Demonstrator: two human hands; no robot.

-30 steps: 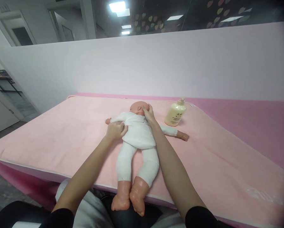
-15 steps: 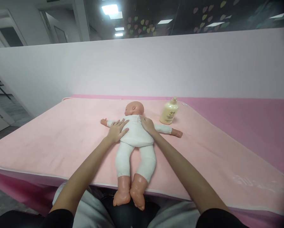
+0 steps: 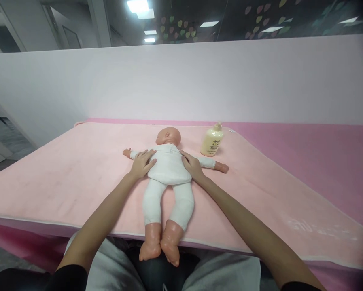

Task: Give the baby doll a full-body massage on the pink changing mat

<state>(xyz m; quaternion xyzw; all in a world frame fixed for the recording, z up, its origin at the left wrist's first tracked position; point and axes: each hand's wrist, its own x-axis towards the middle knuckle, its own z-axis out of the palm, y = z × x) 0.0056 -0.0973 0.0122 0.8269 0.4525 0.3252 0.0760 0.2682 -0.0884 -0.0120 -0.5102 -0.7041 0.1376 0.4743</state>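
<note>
The doll (image 3: 169, 166) lies on the pink mat (image 3: 78, 173), its head (image 3: 170, 135) towards the wall (image 3: 184, 83) and turned to the left, its feet (image 3: 151, 242) extending over the near edge. The two hands are apart, one at each side of the doll's upper torso. The left hand (image 3: 142, 163) rests with fingers extended, fingertips on the white garment near the arm; one second earlier it was curled at the same side. The right hand (image 3: 192, 163) lies along the opposite side, fingers extended below the shoulder; in the earliest frame it was up against the head, which is now uncovered. Neither hand is clamped on anything. The pump bottle (image 3: 212, 140) stands upright beyond the doll's outstretched right-hand arm, its place on the mat unchanged.
</note>
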